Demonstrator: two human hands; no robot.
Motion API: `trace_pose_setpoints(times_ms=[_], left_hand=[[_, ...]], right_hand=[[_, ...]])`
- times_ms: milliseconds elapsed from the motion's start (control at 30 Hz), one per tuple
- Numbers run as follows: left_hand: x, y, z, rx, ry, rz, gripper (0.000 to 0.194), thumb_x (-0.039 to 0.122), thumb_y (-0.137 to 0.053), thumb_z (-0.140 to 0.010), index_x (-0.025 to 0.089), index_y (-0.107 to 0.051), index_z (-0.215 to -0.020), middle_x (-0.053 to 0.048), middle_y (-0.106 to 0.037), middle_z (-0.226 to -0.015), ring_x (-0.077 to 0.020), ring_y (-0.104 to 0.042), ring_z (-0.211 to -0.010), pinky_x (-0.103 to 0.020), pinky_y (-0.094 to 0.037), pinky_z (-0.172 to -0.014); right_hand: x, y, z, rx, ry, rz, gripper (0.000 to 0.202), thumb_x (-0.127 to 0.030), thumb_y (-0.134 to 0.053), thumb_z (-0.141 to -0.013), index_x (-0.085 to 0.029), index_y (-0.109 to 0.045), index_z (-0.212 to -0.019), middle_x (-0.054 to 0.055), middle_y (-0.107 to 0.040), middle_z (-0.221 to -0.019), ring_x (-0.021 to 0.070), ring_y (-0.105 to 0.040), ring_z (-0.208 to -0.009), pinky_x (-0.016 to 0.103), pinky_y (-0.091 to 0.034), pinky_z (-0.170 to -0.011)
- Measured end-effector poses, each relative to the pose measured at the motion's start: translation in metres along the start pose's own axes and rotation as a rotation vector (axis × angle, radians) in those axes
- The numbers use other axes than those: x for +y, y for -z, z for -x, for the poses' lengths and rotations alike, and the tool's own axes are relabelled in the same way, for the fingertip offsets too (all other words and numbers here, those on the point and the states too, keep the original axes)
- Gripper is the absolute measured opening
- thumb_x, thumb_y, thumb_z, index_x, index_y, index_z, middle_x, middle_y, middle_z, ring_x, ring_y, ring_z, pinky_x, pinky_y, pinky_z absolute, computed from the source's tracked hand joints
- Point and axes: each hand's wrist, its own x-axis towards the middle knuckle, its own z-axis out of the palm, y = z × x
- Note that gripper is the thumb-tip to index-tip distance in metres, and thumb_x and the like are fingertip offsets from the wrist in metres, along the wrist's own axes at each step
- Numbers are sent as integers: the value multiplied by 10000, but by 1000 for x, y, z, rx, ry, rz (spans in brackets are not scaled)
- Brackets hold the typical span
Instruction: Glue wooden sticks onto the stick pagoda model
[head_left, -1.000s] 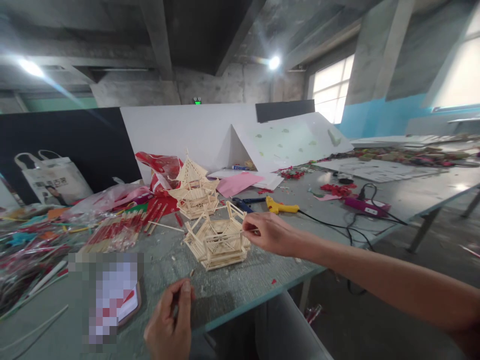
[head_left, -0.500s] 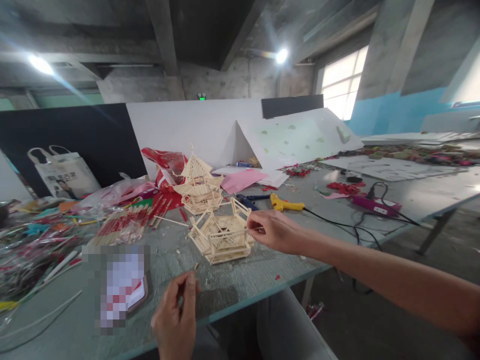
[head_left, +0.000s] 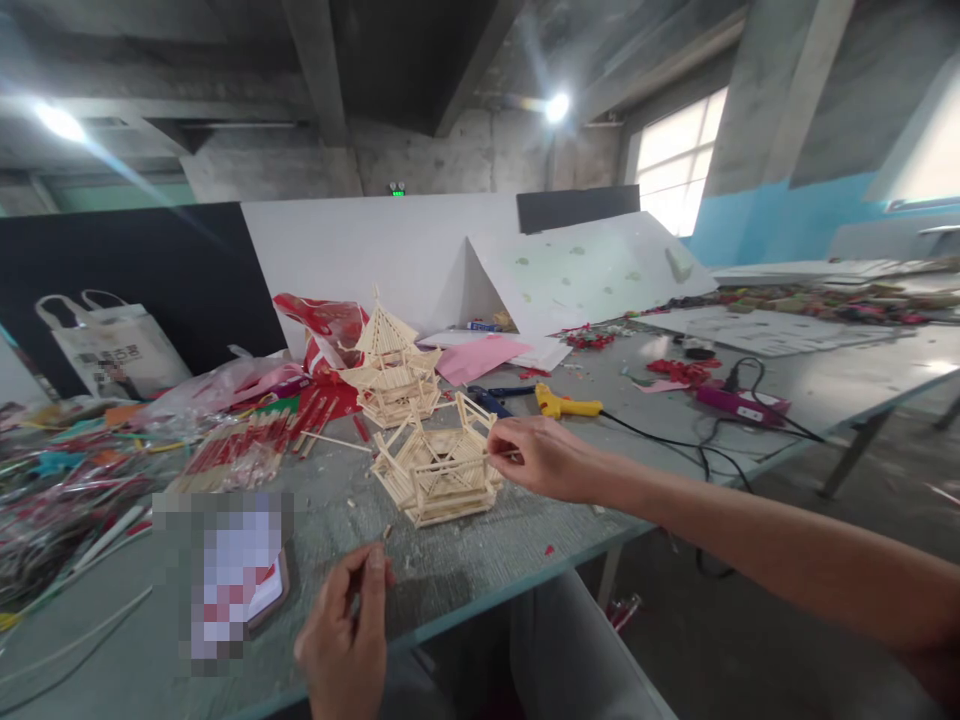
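A low many-sided frame of pale wooden sticks [head_left: 442,475] stands on the grey table [head_left: 450,575]. At its right side is my right hand [head_left: 529,455], fingers pinched together at the frame's edge; what they grip is too small to make out. My left hand [head_left: 345,625] is closed near the table's front edge, thumb and fingertips together, with whatever is between them hidden. Behind the frame rises a pointed stick tower [head_left: 390,365]. The yellow glue gun [head_left: 568,402] lies beyond my right hand.
A phone [head_left: 266,595], partly blurred out, lies at the left. Red-tipped sticks [head_left: 244,445] and plastic wrapping [head_left: 67,500] cover the left side. Pink paper [head_left: 480,358] lies at the back, and a purple box with black cables [head_left: 742,407] at the right.
The whole view has shifted slightly. Both hands keep nearly the same place and pose relative to the stick frame.
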Motion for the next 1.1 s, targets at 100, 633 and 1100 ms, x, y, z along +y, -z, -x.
trace_pose_setpoints(times_ms=[100, 633, 1100], left_hand=[[-2, 1, -2, -12, -7, -33, 316, 507, -481, -767, 222, -615, -797, 26, -659, -629, -143, -625, -621, -221, -436, -627], [-2, 1, -2, -11, -22, -45, 301, 487, -483, -759, 219, -612, -812, 20, -670, -635, -148, -627, -603, -216, -447, -592], [-1, 0, -1, 17, 3, -11, 309, 494, -486, -754, 216, -620, -781, 24, -657, -610, -146, -622, -608, -225, -447, -630]], right_hand=[[-1, 0, 0, 4, -2, 1, 53, -111, -513, -742, -138, -556, -725, 16, -600, -687, 104, -507, -615, 212, -337, -587], [-2, 1, 1, 21, 19, -1, 59, -106, -520, -742, -129, -568, -719, 13, -598, -668, 99, -502, -599, 208, -323, -565], [-2, 2, -1, -2, -13, -5, 48, -127, -523, -759, -134, -557, -725, 4, -585, -671, 95, -491, -604, 205, -314, -571]])
